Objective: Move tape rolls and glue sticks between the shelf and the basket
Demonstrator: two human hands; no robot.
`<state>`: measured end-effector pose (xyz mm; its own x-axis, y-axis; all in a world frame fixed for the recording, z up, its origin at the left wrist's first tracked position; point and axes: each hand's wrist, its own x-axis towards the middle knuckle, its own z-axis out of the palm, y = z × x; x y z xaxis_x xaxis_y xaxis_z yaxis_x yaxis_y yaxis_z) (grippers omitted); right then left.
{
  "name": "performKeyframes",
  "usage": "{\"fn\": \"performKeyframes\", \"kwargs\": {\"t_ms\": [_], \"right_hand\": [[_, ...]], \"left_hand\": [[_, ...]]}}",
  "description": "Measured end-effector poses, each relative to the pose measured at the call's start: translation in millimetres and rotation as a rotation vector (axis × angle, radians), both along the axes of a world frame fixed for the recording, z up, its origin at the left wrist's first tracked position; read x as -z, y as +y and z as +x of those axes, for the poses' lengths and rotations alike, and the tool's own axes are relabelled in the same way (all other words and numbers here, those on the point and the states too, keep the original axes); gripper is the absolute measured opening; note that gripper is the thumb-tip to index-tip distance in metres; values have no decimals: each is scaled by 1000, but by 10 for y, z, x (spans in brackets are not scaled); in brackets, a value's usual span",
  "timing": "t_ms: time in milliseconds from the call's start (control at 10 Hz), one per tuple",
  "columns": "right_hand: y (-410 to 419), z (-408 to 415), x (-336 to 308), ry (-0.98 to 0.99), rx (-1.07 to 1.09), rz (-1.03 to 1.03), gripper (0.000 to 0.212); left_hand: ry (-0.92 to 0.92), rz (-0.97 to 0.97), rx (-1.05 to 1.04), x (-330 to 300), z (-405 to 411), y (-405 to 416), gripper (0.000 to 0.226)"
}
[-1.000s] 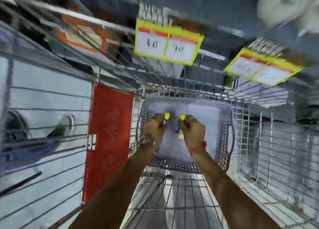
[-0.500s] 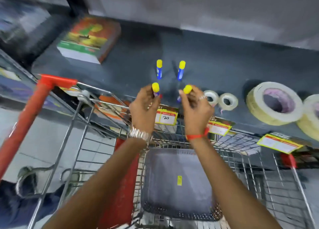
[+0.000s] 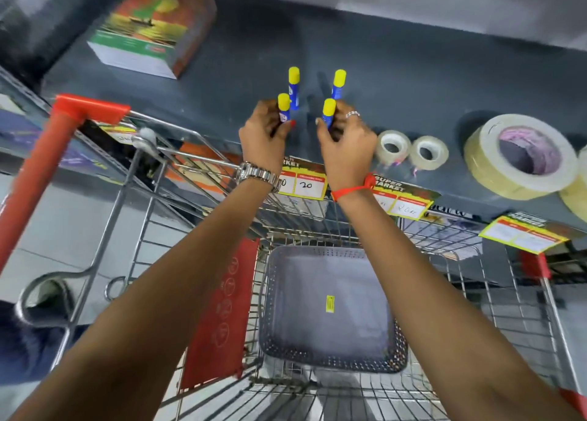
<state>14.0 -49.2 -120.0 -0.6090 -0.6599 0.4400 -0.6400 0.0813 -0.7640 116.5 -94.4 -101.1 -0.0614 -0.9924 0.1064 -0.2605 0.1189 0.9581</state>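
My left hand (image 3: pixel 263 138) grips a blue glue stick with a yellow cap (image 3: pixel 283 106), held upright over the dark shelf (image 3: pixel 397 80). My right hand (image 3: pixel 344 144) grips a second glue stick (image 3: pixel 328 111) the same way. Two more glue sticks (image 3: pixel 293 85) (image 3: pixel 338 82) stand on the shelf just behind the held ones. Two small clear tape rolls (image 3: pixel 392 147) (image 3: pixel 427 152) lie on the shelf right of my right hand, and a big beige tape roll (image 3: pixel 521 155) lies further right. The grey plastic basket (image 3: pixel 270 325) sits in the cart below, with only a yellow label in it.
The wire shopping cart (image 3: pixel 149 204) with its red handle (image 3: pixel 38 166) stands against the shelf edge. A stack of books (image 3: pixel 152 30) lies at the shelf's back left. Yellow price tags (image 3: pixel 305 182) hang along the shelf front. Another beige roll (image 3: pixel 579 198) shows at the right edge.
Both hands rose out of the basket, each with a glue stick, and moved forward over the shelf. They now sit just in front of the two standing sticks.
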Motion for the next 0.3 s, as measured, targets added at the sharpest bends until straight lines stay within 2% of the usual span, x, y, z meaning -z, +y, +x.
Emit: {"fn": "performKeyframes", "kwargs": {"t_ms": [100, 200, 300], "right_hand": [[-7, 31, -27, -3, -5, 46, 28], [27, 35, -93, -39, -29, 71, 43], [156, 20, -191, -62, 66, 94, 63]], "left_hand": [[4, 10, 14, -32, 6, 1, 34], [15, 10, 53, -32, 33, 9, 46], [-5, -34, 93, -45, 86, 74, 61]]}}
